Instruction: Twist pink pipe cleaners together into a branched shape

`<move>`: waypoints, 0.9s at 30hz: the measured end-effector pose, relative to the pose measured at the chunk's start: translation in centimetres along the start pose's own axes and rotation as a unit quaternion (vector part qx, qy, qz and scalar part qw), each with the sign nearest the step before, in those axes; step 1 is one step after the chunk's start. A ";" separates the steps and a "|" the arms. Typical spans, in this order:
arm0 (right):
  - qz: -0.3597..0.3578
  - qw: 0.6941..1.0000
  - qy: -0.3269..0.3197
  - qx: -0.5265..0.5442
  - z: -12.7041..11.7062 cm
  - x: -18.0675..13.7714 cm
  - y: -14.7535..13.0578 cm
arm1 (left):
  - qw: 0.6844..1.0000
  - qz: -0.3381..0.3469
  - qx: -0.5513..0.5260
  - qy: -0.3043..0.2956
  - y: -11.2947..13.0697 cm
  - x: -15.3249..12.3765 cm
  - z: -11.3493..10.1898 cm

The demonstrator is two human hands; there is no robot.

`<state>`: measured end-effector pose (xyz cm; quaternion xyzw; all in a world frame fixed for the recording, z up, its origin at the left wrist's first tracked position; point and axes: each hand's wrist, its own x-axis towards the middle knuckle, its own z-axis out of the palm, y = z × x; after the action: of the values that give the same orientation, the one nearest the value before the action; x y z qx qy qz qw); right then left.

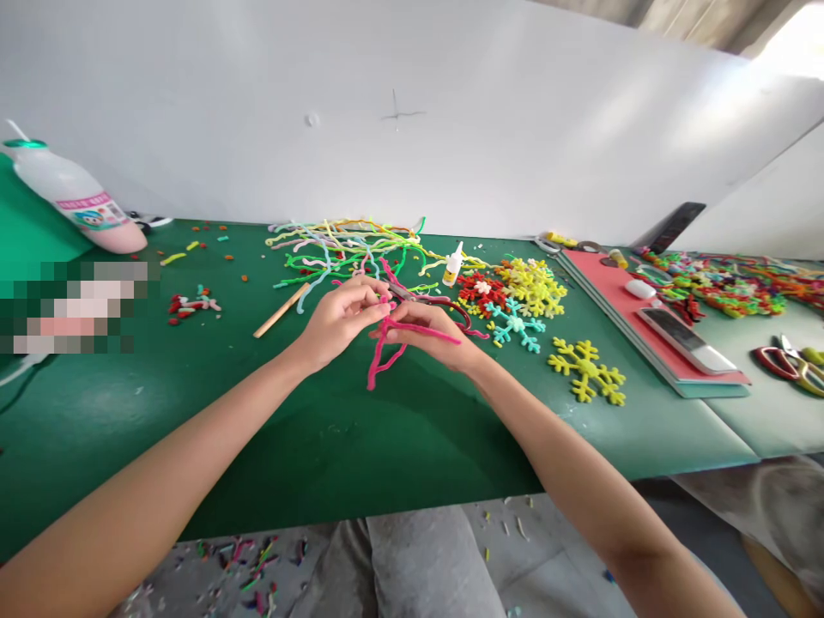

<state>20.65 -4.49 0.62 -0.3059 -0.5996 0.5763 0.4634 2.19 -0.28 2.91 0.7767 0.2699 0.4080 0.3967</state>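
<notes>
Above the green table, a bright pink pipe cleaner piece [379,365] with several arms is between my hands. My left hand [338,322] pinches its upper end, where short bent tips show. From the other side my right hand [428,330] grips it near the middle, and one straight arm runs back over that hand. Scissors [458,311] with dark red handles appear just behind my right hand; whether its fingers touch them I cannot tell. Past my hands lies a loose heap of coloured pipe cleaners [348,240].
Right of my hands are a white glue bottle [454,266], a turquoise snowflake [515,324] and a yellow-green snowflake [588,371]. A wooden stick [281,311] lies left. Farther out are a drink bottle [87,202], a red folder [618,296] bearing a phone [686,339], and another pair of scissors [789,365].
</notes>
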 end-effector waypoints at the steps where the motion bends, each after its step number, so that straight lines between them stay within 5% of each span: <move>1: 0.002 0.999 -0.014 -0.041 -0.6 0.0 -0.3 | 1.000 0.001 0.012 -0.005 0.1 0.0 -0.1; 6: 0.030 0.996 0.040 -0.080 -1.7 -0.2 -1.7 | 0.997 0.020 0.069 -0.031 0.0 -0.1 0.1; 11: 0.007 0.996 -0.010 -0.087 -0.4 -0.4 -1.6 | 0.995 0.045 0.087 -0.032 -0.3 -0.2 0.5; 22: 0.012 0.994 -0.002 0.112 0.7 -0.2 -0.2 | 0.992 -0.024 -0.105 -0.070 -0.4 -0.2 0.8; 27: 0.007 0.999 0.023 0.047 0.6 0.0 -0.2 | 0.996 0.046 0.061 -0.040 -0.3 -0.2 0.5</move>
<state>20.12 -4.72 0.86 -0.3011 -0.5586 0.6002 0.4868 2.51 -0.47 2.41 0.8267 0.2426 0.3774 0.3396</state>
